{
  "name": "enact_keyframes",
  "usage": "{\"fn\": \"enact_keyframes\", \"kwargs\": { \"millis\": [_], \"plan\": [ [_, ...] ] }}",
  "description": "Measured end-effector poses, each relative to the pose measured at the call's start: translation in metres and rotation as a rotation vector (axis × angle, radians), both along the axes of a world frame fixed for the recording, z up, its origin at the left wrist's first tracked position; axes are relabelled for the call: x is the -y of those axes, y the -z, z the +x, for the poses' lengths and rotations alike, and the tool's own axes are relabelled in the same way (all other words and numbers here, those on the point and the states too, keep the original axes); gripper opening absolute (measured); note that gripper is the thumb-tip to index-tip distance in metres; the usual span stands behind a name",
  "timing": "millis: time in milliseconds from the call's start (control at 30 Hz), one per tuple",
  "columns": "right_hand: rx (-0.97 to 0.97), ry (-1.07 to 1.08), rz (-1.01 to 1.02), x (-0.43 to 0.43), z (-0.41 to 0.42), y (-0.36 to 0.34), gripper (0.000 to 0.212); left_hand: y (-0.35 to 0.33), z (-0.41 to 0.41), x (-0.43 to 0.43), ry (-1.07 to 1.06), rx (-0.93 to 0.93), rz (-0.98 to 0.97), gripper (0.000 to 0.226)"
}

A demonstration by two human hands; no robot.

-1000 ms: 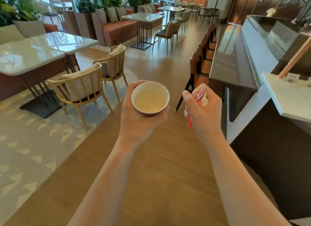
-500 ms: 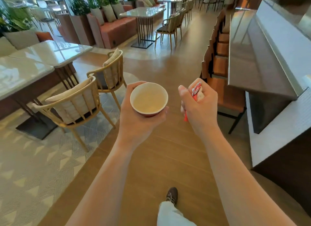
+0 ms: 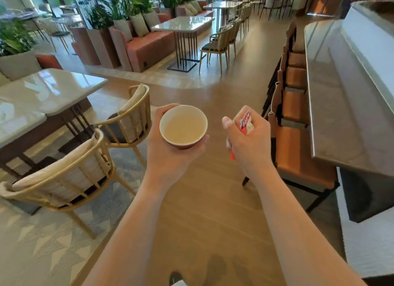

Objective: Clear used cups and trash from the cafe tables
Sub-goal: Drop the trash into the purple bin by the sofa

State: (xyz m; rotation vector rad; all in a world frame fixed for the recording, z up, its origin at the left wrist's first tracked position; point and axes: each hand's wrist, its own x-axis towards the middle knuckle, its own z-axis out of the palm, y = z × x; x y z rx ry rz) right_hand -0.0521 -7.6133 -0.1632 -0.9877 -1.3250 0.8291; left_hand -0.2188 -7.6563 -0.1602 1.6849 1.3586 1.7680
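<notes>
- A small round paper cup (image 3: 183,125), red outside with a white rim, is held upright in the air above the floor at the centre of the view. Its inside looks pale cream. Whether that is liquid or bare lining cannot be told.
- The left hand (image 3: 170,157) holds the cup from below and behind. Its grip is wrapped round the cup wall, with fingertips showing on the cup's right edge.
- Just right of the cup, and apart from it, the right hand (image 3: 250,143) is a fist. Its grip is clenched on a crumpled red-and-white wrapper (image 3: 244,121), which sticks out of the top of the fist. A thin red end shows below the fist.
- Beneath the cup runs a brown wood-plank floor (image 3: 213,211), with both bare forearms reaching in from the bottom edge.
- Left of the cup stand two tan curved-back armchairs with cream cushions, one near (image 3: 132,115) and one nearer the viewer (image 3: 64,179), on a grey-and-cream patterned carpet (image 3: 38,247).
- Further left of the cup is a glossy pale stone cafe surface (image 3: 49,89) on dark legs.
- Right of the cup, a row of orange-seated bar stools (image 3: 298,157) is tucked against a long grey bar surface (image 3: 332,115).
- Beyond the cup are a terracotta sofa (image 3: 149,49), leafy green plants (image 3: 119,6) and more tables and chairs.
</notes>
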Motion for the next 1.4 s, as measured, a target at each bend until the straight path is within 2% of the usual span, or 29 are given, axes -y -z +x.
{"fn": "enact_keyframes", "kwargs": {
  "millis": [300, 467, 667, 1000, 1133, 1300, 1400],
  "plan": [
    [0.087, -0.015, 0.018, -0.222, -0.031, 0.019, 0.039, 0.034, -0.033, -0.227, 0.019, 0.094, 0.018, 0.068],
    [0.081, 0.019, 0.025, -0.363, -0.056, 0.000, 0.038, 0.017, -0.057, -0.374, 0.028, 0.095, 0.033, 0.070],
    [0.085, 0.074, 0.029, -0.489, -0.055, -0.007, 0.032, 0.007, -0.059, -0.512, 0.067, 0.067, 0.027, 0.068],
    [0.015, 0.064, 0.030, -0.727, -0.012, 0.021, 0.033, 0.025, -0.014, -0.749, 0.133, 0.043, -0.014, 0.064],
    [-0.030, 0.054, 0.052, -0.840, 0.017, 0.005, 0.035, 0.008, 0.012, -0.867, 0.119, 0.012, -0.003, 0.065],
    [0.006, 0.032, 0.057, -0.955, 0.047, -0.021, 0.033, -0.012, 0.040, -0.988, 0.120, 0.017, 0.029, 0.068],
    [0.024, 0.015, 0.046, -1.014, 0.054, -0.023, 0.023, -0.012, 0.046, -1.045, 0.136, 0.030, 0.022, 0.069]
  ]
}}
